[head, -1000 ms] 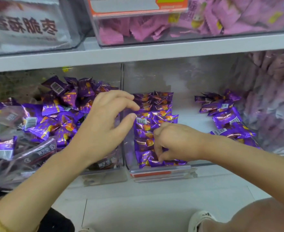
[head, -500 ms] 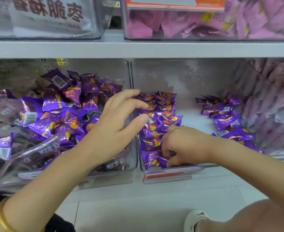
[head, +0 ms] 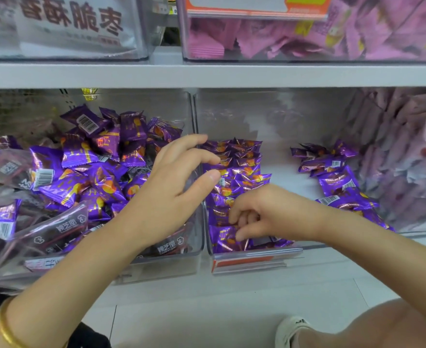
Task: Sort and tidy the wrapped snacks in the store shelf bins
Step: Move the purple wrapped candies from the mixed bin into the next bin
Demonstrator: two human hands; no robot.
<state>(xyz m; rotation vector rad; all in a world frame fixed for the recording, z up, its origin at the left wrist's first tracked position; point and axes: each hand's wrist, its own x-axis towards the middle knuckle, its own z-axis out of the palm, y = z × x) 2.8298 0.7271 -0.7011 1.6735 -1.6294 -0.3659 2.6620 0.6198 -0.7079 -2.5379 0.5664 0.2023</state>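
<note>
Lower left of frame: the clear left bin [head: 156, 262] holds a loose heap of purple snacks [head: 101, 177]; the foil wrappers carry orange-gold print, and several are turned to show white barcode patches. Mixed in at its front are dark see-through packets [head: 56, 232] with white characters, too small for me to read with certainty.

Centre: the clear middle bin [head: 269, 116] holds the same purple wrappers in two lots; a neat overlapping row [head: 242, 169] runs along its left wall, and a loose group [head: 332, 182] lies well apart toward its right. A red-orange label strip [head: 244, 263] is clipped to its front edge; I can read no print on it.

Right edge: pale lilac packets [head: 403, 156], blurred behind a frosted wall.

Above the shelf board [head: 207, 74], upper left: white packs [head: 76, 23] with large dark characters, the last two read as 脆枣; upper right: pink packets [head: 357, 33] behind an orange-edged tag [head: 257, 6], text unreadable.

My left hand [head: 171, 192] hovers over the wall between the two lower bins; its fingers are apart, loosely bent, holding nothing. My right hand [head: 262, 212] sits at the near end of the row; its fingers are curled under, with thumb and fingertips pinching the front packet [head: 223, 238].
</note>
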